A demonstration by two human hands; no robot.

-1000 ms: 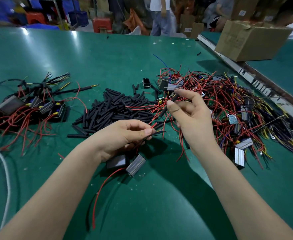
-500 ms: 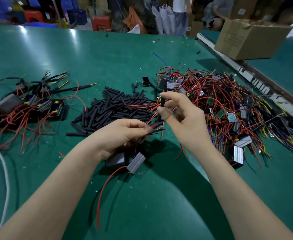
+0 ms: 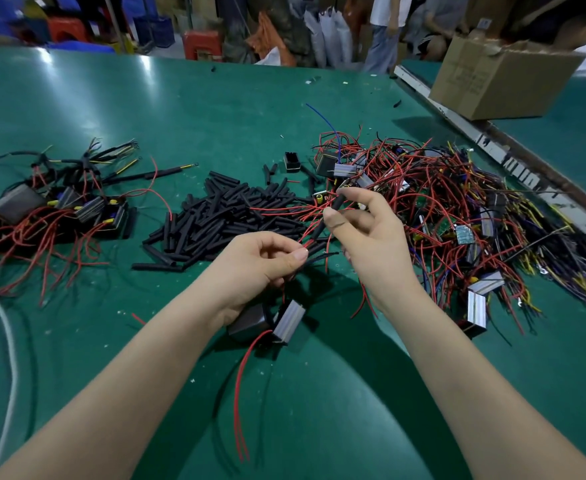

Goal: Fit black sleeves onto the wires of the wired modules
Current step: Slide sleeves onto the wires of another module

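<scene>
My left hand (image 3: 260, 265) pinches the red and black wires of a wired module (image 3: 277, 320) that hangs just under it, above the green table. My right hand (image 3: 371, 233) pinches a black sleeve (image 3: 329, 214) between thumb and forefinger, its lower end at the red wire tip held by the left hand. A heap of loose black sleeves (image 3: 222, 216) lies just beyond my hands. Long red wires (image 3: 239, 403) trail from the module toward me.
A tangled pile of modules with red, yellow and dark wires (image 3: 457, 216) covers the right side. Sleeved modules (image 3: 52, 209) lie at the left. A cardboard box (image 3: 502, 77) stands at the back right beside a metal rail (image 3: 513, 157). A white cord (image 3: 7, 368) runs along the left edge.
My right hand has brought the black sleeve down and toward the left hand, to the wire tip. The left hand has kept its hold on the wires.
</scene>
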